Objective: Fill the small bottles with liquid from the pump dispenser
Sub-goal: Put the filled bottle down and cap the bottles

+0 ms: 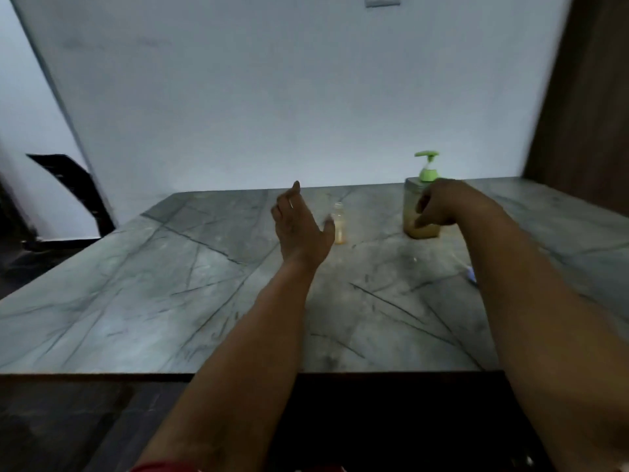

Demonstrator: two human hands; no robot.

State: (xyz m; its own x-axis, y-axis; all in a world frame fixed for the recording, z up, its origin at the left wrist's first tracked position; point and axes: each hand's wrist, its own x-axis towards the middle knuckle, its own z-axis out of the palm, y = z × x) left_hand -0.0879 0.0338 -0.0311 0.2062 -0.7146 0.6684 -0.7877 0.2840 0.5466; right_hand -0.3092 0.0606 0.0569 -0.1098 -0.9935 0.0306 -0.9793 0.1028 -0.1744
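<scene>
— Where was the small bottle?

— Upright on the grey marble table, part full of yellowish liquid, just beside the left hand's thumb. That hand was spread, fingers straight, holding nothing.

— And the right hand?

— Fingers curled at the pump dispenser's clear body, below its green pump head. Too blurred to tell whether it gripped. No label was readable.

— Anything else?

— A small bluish object lay by the right forearm.
</scene>
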